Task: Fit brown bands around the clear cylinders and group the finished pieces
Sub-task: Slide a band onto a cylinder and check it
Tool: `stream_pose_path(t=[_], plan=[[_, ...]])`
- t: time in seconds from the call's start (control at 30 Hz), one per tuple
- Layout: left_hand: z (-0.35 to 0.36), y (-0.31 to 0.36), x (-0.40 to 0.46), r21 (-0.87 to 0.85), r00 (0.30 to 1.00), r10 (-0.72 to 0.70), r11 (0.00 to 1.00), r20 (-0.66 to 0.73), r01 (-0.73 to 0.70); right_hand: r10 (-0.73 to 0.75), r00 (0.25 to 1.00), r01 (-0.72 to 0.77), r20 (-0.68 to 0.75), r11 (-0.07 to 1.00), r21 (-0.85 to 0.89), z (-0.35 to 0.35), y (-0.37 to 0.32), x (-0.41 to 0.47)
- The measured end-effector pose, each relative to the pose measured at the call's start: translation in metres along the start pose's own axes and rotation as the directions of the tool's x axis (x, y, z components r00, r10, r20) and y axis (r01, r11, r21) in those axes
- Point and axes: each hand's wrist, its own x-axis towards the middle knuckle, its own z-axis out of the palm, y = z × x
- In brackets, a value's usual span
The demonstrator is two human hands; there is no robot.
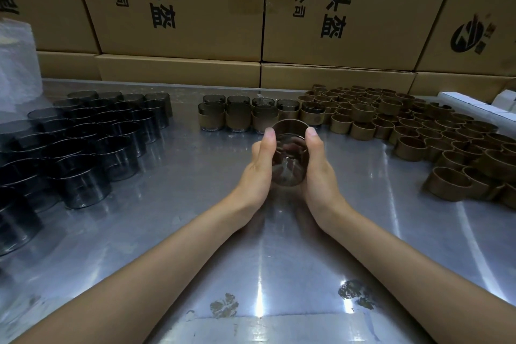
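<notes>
Clear cylinder [289, 160] held above the middle of the desk [195, 204], open mouth tipped toward the far side, just short of the row of finished pieces [240, 117]. Left hand [258, 167] and right hand [318, 170] cupped on either side, thumbs laid along the wall toward the rim; each grip curled closed on the cylinder. Whether a brown band already sits on it: hard to tell, glare and tint hiding the wall.

For the step: best kept square between both palms, pressure even and light on the thin wall, band slid on level rather than cocked, then set down snug beside the last finished piece.

Counts, as far as visible: one cylinder in hand; about nine finished pieces, in two rows at the far centre. Bare cylinders [83, 145] at left, roughly thirty, some cut off by the frame edge. Loose brown bands [413, 131] at right, well over sixty, too crowded for an exact figure. Cardboard boxes [195, 8] stacked behind.
</notes>
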Motion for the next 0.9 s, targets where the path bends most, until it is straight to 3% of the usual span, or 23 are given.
stream_pose_path(t=[0.37, 0.57, 0.63, 0.77, 0.9], plan=[[0.003, 0.008, -0.002, -0.228, 0.995, -0.079, 0.972, -0.056, 0.064, 0.082, 0.996, -0.070, -0.046, 0.975, 0.212, 0.000, -0.003, -0.001], [0.000, 0.013, -0.004, -0.341, 0.993, -0.100, 0.937, -0.056, 0.075, 0.119, 0.980, -0.174, 0.158, 0.900, 0.399, -0.005, -0.009, 0.003], [-0.003, 0.014, -0.003, -0.344, 0.995, -0.085, 0.937, -0.049, 0.063, 0.140, 0.948, -0.230, 0.285, 0.922, 0.311, -0.010, -0.012, 0.006], [-0.013, 0.016, -0.001, -0.315, 1.000, -0.025, 0.949, 0.013, 0.027, 0.352, 0.823, -0.422, 0.446, 0.904, 0.064, -0.028, -0.019, 0.010], [-0.023, 0.019, 0.002, -0.219, 0.987, 0.004, 0.975, 0.161, 0.032, 0.371, 0.792, -0.473, 0.485, 0.875, 0.102, -0.036, -0.022, 0.010]])
